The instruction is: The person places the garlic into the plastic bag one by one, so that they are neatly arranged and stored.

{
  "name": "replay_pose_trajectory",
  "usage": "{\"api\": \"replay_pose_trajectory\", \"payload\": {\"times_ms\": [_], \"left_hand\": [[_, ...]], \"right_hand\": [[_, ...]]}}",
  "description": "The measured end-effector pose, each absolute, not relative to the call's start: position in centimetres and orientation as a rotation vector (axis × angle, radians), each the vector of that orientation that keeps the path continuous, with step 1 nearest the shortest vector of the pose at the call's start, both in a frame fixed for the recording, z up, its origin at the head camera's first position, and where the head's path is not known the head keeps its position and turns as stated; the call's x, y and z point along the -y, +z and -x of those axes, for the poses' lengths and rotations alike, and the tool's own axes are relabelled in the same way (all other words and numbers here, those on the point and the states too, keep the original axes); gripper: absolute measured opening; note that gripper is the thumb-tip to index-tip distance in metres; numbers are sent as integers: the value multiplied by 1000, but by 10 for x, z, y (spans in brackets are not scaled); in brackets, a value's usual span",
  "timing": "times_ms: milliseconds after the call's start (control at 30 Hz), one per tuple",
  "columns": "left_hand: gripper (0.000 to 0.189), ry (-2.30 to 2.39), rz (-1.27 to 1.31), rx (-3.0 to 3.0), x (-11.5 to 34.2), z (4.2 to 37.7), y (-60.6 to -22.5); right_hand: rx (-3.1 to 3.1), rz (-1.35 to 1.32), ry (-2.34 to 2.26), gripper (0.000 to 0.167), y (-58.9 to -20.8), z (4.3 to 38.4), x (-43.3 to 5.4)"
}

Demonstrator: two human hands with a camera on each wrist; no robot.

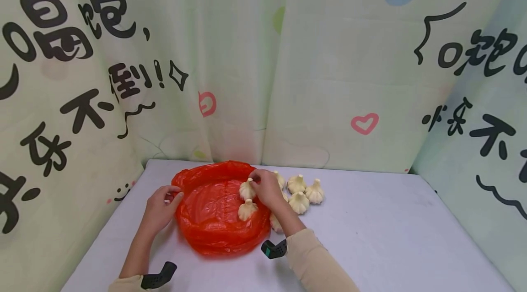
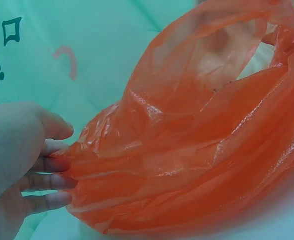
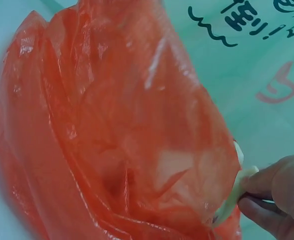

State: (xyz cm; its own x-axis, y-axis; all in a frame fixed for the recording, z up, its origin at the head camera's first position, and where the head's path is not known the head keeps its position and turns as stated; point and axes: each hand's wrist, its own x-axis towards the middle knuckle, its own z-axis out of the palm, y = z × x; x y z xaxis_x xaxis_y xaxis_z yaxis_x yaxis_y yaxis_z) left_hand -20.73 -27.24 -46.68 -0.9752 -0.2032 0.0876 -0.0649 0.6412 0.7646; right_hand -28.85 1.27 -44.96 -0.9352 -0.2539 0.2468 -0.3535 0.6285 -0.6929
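A red plastic bag [image 1: 210, 237] lies spread wide on the table with its mouth facing up. At its left rim, my left hand [image 1: 161, 209] holds the edge of the plastic, and the fingertips [image 2: 62, 181] lie against the film. My right hand [image 1: 266, 187] reaches over the right rim and pinches a garlic bulb [image 1: 246, 190] by its stem. A second garlic bulb [image 1: 247, 210] sits inside the bag just below it. In the right wrist view, the bag's film hides most of the pinched bulb.
Several more garlic bulbs [image 1: 299, 202] are grouped on the white table [image 1: 370, 232] to the right of the bag, some partly hidden by my right hand and forearm. A printed curtain [image 1: 321, 77] hangs behind and at both sides.
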Motion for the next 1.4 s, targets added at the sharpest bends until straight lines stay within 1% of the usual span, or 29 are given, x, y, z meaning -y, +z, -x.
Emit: {"api": "replay_pose_trajectory", "payload": {"times_ms": [333, 500, 600, 900, 1167, 1400], "left_hand": [[32, -1245, -215, 2694, 274, 207, -467], [32, -1248, -211, 2691, 273, 208, -468], [33, -1258, -211, 2693, 272, 208, -468], [33, -1263, -215, 2676, 271, 207, -466], [33, -1267, -240, 2674, 275, 207, -466], [33, -1277, -238, 2675, 275, 207, -468]], "right_hand": [[2739, -422, 1193, 15, -452, 289, -16], [2698, -454, 1241, 13, -452, 288, -12], [2712, -450, 1246, 15, -454, 288, -10], [2756, -420, 1159, 18, -453, 289, -15], [2732, -478, 1028, 15, -454, 292, -19], [2745, -478, 1053, 14, -454, 291, -19]]}}
